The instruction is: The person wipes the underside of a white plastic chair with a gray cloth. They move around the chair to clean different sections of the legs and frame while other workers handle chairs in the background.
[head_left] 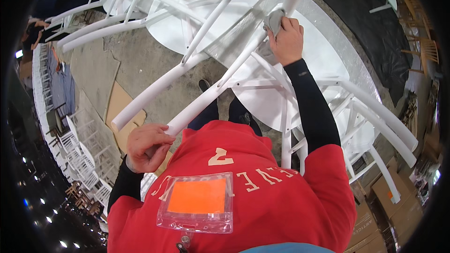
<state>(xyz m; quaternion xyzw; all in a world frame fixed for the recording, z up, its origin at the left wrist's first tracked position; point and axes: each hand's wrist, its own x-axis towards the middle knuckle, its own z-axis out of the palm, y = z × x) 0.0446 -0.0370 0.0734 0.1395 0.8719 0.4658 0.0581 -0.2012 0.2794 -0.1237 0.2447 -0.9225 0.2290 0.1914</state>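
An upside-down white chair (272, 91) is in front of me, its round seat lying low and its legs pointing out. My left hand (149, 149) is closed at the end of one long white chair leg (197, 105), fingers bent against its tip; the thumb side partly hides the contact. Farther off, my right hand (287, 42) grips a grey cloth (273, 21) and presses it against the white frame, where a leg meets a crosspiece. Part of the cloth hangs below the fingers.
Another upturned white chair (201, 23) stands close on the left, more white legs (375, 122) on the right. Clear plastic wrap (323, 7) covers the surface beneath. Cardboard (123, 105) lies on the concrete floor, with boxes (391, 197) at lower right. Several white chairs (86, 159) stand at left.
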